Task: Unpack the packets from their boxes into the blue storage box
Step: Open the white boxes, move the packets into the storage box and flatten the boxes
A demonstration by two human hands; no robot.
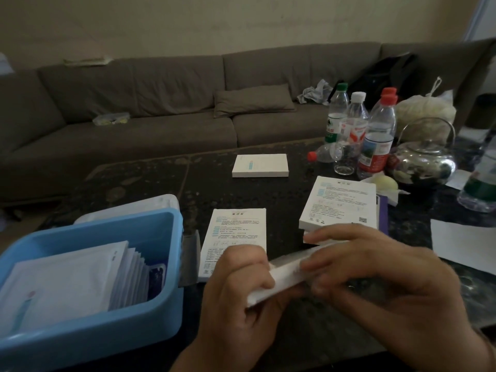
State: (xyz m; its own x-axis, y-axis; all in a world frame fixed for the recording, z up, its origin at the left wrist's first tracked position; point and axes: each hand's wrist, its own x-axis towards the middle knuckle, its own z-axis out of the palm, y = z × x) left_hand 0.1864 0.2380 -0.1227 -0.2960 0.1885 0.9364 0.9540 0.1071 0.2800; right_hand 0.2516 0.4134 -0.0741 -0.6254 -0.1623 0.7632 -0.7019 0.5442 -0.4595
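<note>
Both hands meet low in the middle of the view over a dark speckled stone table (pixel 268 162), gripping 1 flat white cardboard box (pixel 281 275) between them. The left hand (pixel 239 299) curls around the box's near end, fingers wrapped under it and thumb pressed on top. The right hand (pixel 381 280) closes over the far end from above, fingers spread across the upper face. The box is tilted, its right end higher than its left (whether a flap is open cannot be told, since the fingers cover the ends).

To the left sits the light blue plastic storage box (pixel 166 304), with a row of flat white packets (pixel 80 280) standing and leaning inside it and a dark blue packet (pixel 157 277) at the right of the row. A translucent white lid (pixel 150 205) lies just behind it.

3 more white boxes rest on the table: a printed box (pixel 236 232) just beside the storage box, partly hidden by the left hand; a second printed box (pixel 341 202) behind the right hand; and a plain-faced box (pixel 260 165) farther back, well apart. Clear plastic water bottles (pixel 373 135) and a shiny metal kettle (pixel 426 162) stand at the far right. A grey-brown sofa (pixel 161 103) runs along the wall.
</note>
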